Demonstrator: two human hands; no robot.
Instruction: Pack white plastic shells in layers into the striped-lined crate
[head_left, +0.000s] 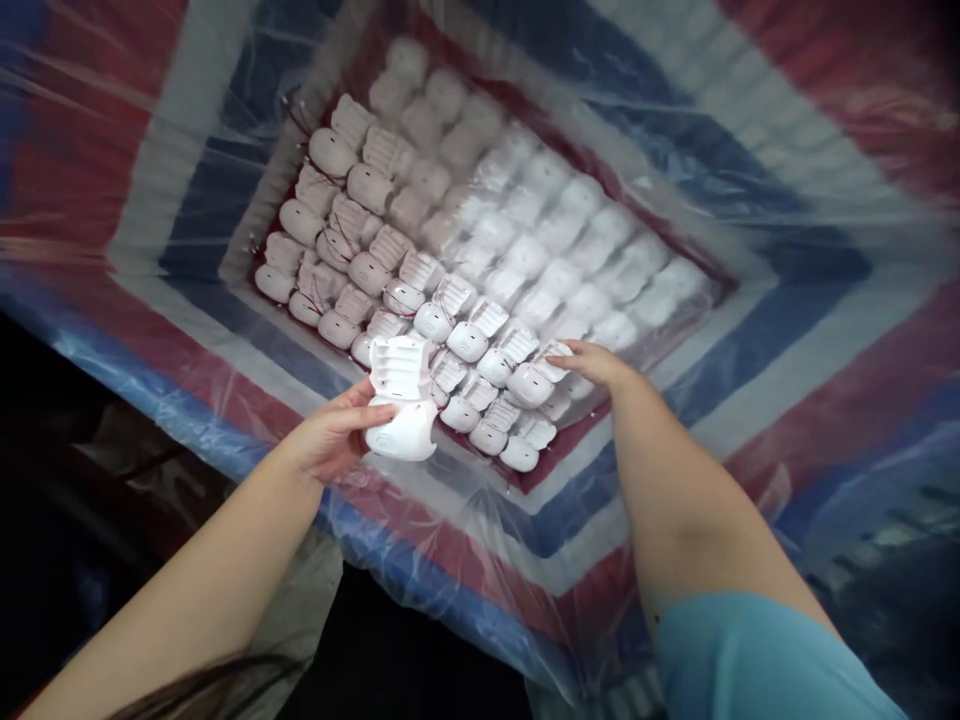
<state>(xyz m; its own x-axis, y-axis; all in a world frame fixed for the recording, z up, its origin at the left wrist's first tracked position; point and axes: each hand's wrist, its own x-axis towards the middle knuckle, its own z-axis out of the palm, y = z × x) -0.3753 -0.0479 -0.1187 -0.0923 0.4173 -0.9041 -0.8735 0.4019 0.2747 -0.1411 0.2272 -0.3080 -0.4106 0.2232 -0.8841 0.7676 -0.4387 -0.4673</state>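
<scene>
I look down into a large striped woven bag lined with clear plastic. Its bottom is packed with rows of several white plastic housings with ribbed halves and thin red wires. My left hand is closed on one white housing, held above the near edge of the rows. My right hand reaches down to the near right of the rows, fingertips touching a housing there; its fingers are bent and partly hidden.
The clear plastic liner drapes over the bag's near rim and covers the right-hand rows of housings. Dark floor space lies at the lower left, outside the bag. My blue sleeve shows at the bottom right.
</scene>
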